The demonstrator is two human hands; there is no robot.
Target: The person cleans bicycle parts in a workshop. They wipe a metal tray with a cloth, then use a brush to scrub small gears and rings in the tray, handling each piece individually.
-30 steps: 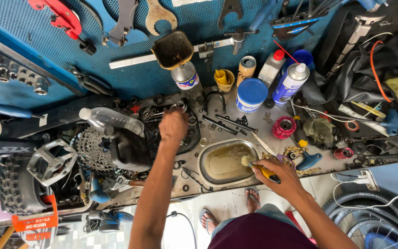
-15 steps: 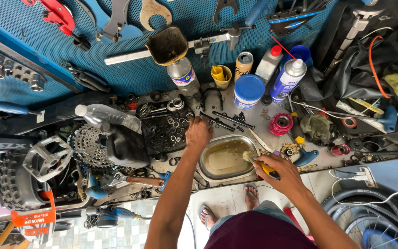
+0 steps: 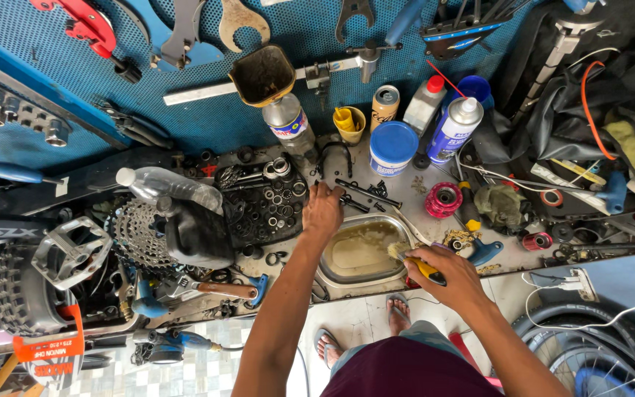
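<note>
Your two hands over one metal tray point(image 3: 347, 276): right hand point(image 3: 446, 276) grasping one yellow-handled brush point(image 3: 419, 263), left hand point(image 3: 323, 211) loosely curled on small black parts point(image 3: 354, 197) at the far rim.

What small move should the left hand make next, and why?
Probably close the left hand on the small dark part under its fingertips and bring it to the metal basin. The right hand already holds a yellow-handled brush over the basin's murky liquid, and the basin lies just beside the left hand.
</note>
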